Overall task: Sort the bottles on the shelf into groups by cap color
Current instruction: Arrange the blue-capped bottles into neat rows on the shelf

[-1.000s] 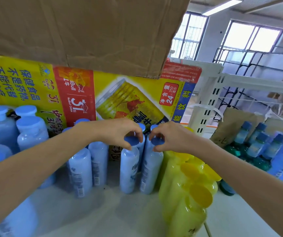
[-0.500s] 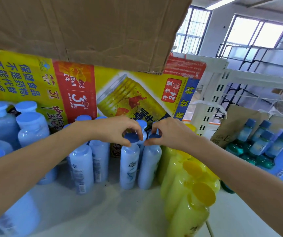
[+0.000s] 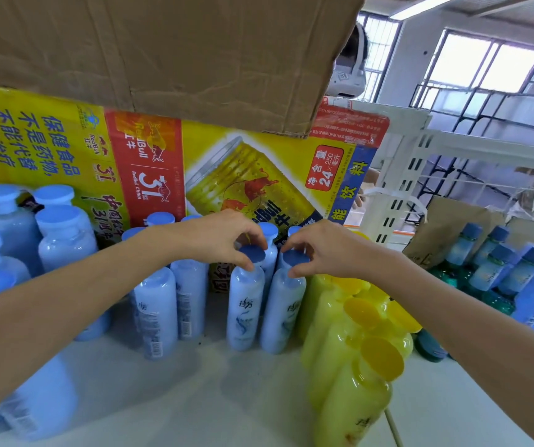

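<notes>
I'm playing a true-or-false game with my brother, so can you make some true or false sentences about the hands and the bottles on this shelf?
1. The left hand pinches the cap of the left blue bottle, and the right hand pinches the cap of the right blue bottle. True.
2. Those two bottles lie flat on the shelf. False: they stand side by side.
3. The yellow-capped bottles are to their right. True.
4. The carton behind is green. False: it is yellow with a red panel.
</notes>
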A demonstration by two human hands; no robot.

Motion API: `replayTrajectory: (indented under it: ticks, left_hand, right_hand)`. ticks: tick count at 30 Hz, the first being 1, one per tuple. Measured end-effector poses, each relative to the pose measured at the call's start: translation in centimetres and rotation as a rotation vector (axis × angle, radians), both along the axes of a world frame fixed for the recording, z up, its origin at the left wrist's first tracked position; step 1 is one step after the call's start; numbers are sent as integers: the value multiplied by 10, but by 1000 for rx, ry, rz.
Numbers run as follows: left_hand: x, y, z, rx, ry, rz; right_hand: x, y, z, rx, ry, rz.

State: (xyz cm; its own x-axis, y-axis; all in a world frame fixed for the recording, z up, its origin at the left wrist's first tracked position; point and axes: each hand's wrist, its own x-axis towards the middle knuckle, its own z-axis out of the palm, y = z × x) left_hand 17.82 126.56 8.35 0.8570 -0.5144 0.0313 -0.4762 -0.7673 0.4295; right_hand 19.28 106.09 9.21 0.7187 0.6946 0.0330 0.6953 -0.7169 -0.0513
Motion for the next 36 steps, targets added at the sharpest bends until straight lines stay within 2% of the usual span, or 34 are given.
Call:
replayTrajectory:
  ticks: [12,20,25,36]
  left_hand:
    - [1,1,-2,-5,-1,-22]
    - [0,-3,-2,80,-71,-1]
    - [-1,-5,-3,112,-90,-9]
    - [1,-12,-2,36,-127,23]
  right_hand:
    - [-5,8,-4,46,-47,-102]
    - [-3,7,-1,39,43,-29]
    - [-1,11,-4,92,24,-16]
    - [-1,1,9,30,-20,-21]
